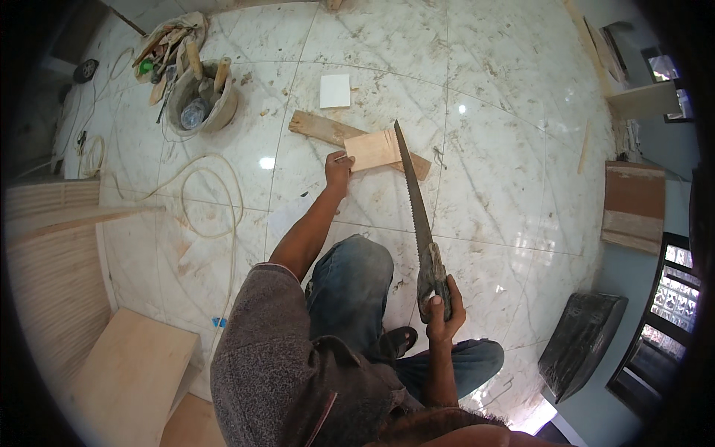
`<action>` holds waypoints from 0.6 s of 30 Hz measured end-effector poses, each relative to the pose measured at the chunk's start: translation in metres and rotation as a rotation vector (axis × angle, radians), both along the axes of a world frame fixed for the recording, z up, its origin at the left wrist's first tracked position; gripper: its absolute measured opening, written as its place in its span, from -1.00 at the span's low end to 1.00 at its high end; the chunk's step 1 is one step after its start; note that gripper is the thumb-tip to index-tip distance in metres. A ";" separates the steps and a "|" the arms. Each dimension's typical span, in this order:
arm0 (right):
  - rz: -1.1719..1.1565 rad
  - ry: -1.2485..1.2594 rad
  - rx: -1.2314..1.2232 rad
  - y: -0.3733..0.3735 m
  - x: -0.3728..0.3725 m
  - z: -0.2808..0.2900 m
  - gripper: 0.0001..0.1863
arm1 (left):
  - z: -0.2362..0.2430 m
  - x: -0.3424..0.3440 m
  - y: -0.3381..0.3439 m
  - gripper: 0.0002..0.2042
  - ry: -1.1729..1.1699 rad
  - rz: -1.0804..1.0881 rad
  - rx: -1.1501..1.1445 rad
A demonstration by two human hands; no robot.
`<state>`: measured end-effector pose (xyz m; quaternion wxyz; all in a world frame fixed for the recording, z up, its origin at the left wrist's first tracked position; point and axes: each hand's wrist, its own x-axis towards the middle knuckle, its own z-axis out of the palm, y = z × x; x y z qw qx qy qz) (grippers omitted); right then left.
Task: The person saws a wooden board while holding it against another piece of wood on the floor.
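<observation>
A hand saw [418,205] points away from me, its toothed edge facing left. My right hand [445,309] is closed round its dark, worn handle. The blade's far part lies beside the right end of a short pale wooden board [371,151]; whether the two touch I cannot tell. My left hand [339,173] grips the board at its left end, with the thumb on top. Beneath the board, a longer, weathered plank [320,128] lies slantwise on the floor.
A white square tile [335,91] lies beyond the plank. At the far left stands a bucket of tools [227,112] beside a tool bag [175,37]. A pale hose [186,195] loops across the marble-patterned floor [506,186]. A black wrapped block [582,344] stands at right.
</observation>
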<state>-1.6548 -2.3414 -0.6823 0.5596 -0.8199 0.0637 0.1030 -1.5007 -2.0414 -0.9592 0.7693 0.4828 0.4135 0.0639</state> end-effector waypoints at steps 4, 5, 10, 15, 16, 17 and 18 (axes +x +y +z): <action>-0.004 -0.148 -0.052 -0.021 -0.005 -0.014 -0.42 | 0.028 0.012 0.002 -0.53 -0.150 -0.004 -0.084; 0.006 -0.164 -0.056 -0.029 -0.006 -0.021 -0.42 | 0.033 0.014 0.005 -0.54 -0.179 -0.013 -0.073; -0.002 -0.027 -0.028 -0.018 0.002 -0.014 -0.40 | 0.010 0.022 0.005 -0.55 -0.156 -0.092 0.028; 0.015 0.001 0.015 -0.007 0.003 -0.028 -0.43 | -0.002 0.029 -0.010 -0.53 -0.144 -0.201 0.088; 0.015 0.018 0.018 -0.007 0.003 -0.021 -0.45 | 0.008 0.031 -0.020 -0.52 -0.140 -0.198 0.048; 0.024 -0.020 -0.005 -0.011 0.002 -0.027 -0.46 | 0.019 0.033 -0.027 -0.52 -0.136 -0.195 0.008; 0.043 -0.056 -0.020 -0.012 0.001 -0.035 -0.46 | 0.021 0.032 -0.026 -0.51 -0.116 -0.207 0.012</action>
